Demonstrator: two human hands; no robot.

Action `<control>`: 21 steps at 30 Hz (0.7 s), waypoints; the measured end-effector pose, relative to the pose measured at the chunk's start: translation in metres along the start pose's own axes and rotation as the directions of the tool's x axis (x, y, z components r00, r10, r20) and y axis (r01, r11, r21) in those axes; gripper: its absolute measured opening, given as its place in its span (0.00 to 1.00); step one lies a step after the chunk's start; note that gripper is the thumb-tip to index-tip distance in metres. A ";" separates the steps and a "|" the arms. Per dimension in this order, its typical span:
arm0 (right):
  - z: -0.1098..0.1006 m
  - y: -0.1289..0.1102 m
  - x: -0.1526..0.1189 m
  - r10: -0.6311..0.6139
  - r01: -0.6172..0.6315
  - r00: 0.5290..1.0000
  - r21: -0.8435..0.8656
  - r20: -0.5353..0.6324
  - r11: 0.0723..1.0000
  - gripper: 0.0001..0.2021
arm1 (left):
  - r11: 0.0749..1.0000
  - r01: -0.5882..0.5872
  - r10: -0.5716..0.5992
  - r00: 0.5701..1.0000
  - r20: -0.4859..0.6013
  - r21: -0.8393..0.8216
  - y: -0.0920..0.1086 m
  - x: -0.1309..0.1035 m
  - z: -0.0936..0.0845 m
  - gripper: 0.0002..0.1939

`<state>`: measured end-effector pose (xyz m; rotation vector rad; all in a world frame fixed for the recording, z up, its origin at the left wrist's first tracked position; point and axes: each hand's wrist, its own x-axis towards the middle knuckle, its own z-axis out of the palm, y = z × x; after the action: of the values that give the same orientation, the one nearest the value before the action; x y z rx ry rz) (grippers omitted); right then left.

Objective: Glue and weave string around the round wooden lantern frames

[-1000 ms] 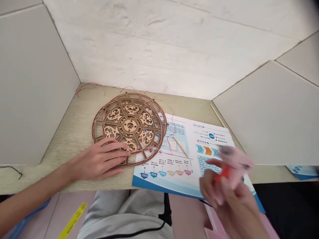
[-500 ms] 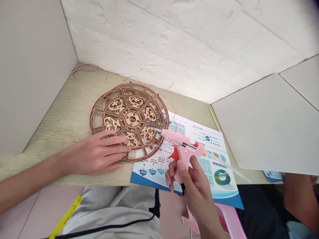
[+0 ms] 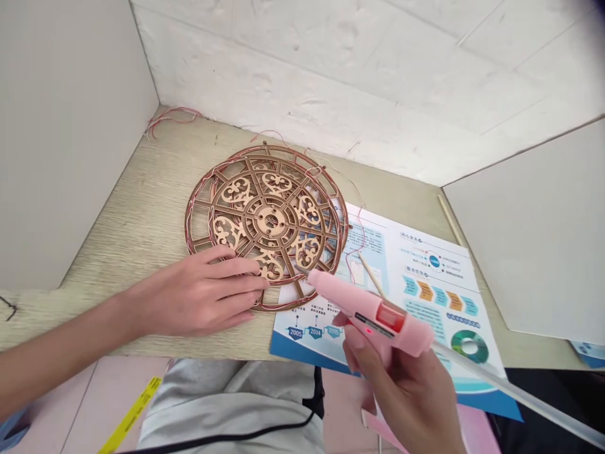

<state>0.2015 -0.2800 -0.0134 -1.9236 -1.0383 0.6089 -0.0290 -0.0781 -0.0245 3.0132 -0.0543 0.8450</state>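
A round openwork wooden wheel [image 3: 271, 222], apparently stacked on similar ones, lies on the table. Red and white wires [image 3: 191, 214] run along its rim. My left hand [image 3: 208, 290] rests flat on its near left edge, fingers stretched out. In my right hand [image 3: 401, 384] is a pink hot glue gun [image 3: 347, 293], gripped by its handle, with a red light on its side. Its metal nozzle is at the wheel's near right part; whether it touches cannot be made out. A translucent glue stick [image 3: 520, 394] sticks out of the gun's back.
A printed blue and white sheet [image 3: 491, 384] lies partly under the wheel, with a thin wooden stick [image 3: 372, 275] on it. Loose wires [image 3: 172, 116] lie in the far left corner. White panels [image 3: 529, 252] stand on both sides, and a white wall [image 3: 331, 82] closes the back.
The glue gun has tilted so its back end swings toward me and its top shows. Its nozzle has moved nearer the wheel's near edge. My left hand stays on the wheel; the view has shifted.
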 end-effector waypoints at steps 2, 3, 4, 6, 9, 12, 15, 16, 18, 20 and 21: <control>-0.002 0.003 -0.006 0.022 -0.021 0.998 -0.026 0.058 0.999 0.13 | 1.000 0.003 -0.003 1.000 0.007 0.003 0.000 0.001 -0.001 0.09; -0.002 0.004 -0.009 0.034 -0.031 0.996 -0.038 0.082 0.999 0.12 | 1.000 0.007 -0.007 1.000 0.010 0.001 0.000 0.001 -0.001 0.09; -0.002 0.003 -0.010 0.041 -0.037 0.994 -0.048 0.097 0.998 0.12 | 1.000 0.012 -0.012 1.000 0.012 -0.002 0.000 0.002 -0.001 0.09; 0.000 0.001 -0.011 0.033 -0.027 0.995 -0.061 0.096 0.998 0.13 | 1.000 0.021 -0.021 1.000 0.013 -0.012 0.000 0.002 -0.001 0.09; 0.005 -0.004 -0.007 -0.001 0.008 0.997 -0.084 0.079 0.996 0.15 | 0.999 0.026 -0.025 0.999 0.020 -0.023 0.001 0.002 -0.001 0.07; 0.007 -0.009 -0.004 -0.013 0.024 0.997 -0.133 0.077 0.991 0.17 | 0.999 0.036 -0.035 0.999 0.016 -0.038 0.002 0.002 -0.001 0.08; 0.005 -0.012 -0.003 -0.012 0.027 0.996 -0.173 0.083 0.985 0.18 | 0.998 0.040 -0.040 0.999 0.008 -0.041 0.002 0.003 -0.001 0.09; 0.005 -0.013 -0.003 -0.014 0.029 0.996 -0.181 0.085 0.983 0.18 | 0.998 0.040 -0.040 0.999 0.007 -0.042 0.002 0.003 -0.001 0.09; 0.003 -0.014 -0.003 -0.017 0.033 0.996 -0.194 0.087 0.981 0.18 | 0.998 0.042 -0.041 0.999 0.007 -0.048 0.001 0.003 0.000 0.09; 0.003 -0.015 -0.003 -0.008 0.027 0.996 -0.202 0.091 0.979 0.19 | 0.998 0.041 -0.041 0.999 0.007 -0.052 0.001 0.003 0.000 0.09; 0.003 -0.016 -0.003 0.001 0.018 0.996 -0.206 0.095 0.978 0.19 | 0.998 0.041 -0.041 0.999 0.008 -0.052 0.001 0.003 0.000 0.09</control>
<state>0.1908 -0.2760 -0.0014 -2.0855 -1.2097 0.6119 -0.0266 -0.0795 -0.0235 2.9581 -0.0142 0.8171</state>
